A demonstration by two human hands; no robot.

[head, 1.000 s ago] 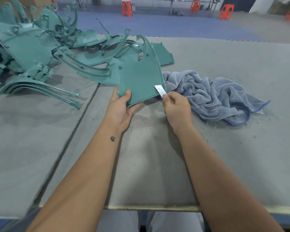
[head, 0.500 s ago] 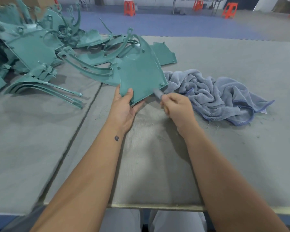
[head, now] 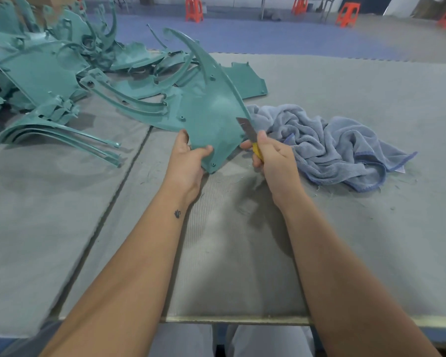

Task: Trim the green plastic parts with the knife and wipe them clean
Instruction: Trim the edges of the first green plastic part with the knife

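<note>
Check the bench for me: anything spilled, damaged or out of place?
Nothing alarming. Fine green shavings litter the mat near the towel, likely trimming waste. The left hand steadies the green part; the right hand holds the knife at its edge.

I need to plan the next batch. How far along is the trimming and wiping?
Done: no part can be told as finished. In hand: the left hand holds a green part while the right hand sets the knife to its edge. Left: wiping with the towel, lying unused, and the pile.
</note>
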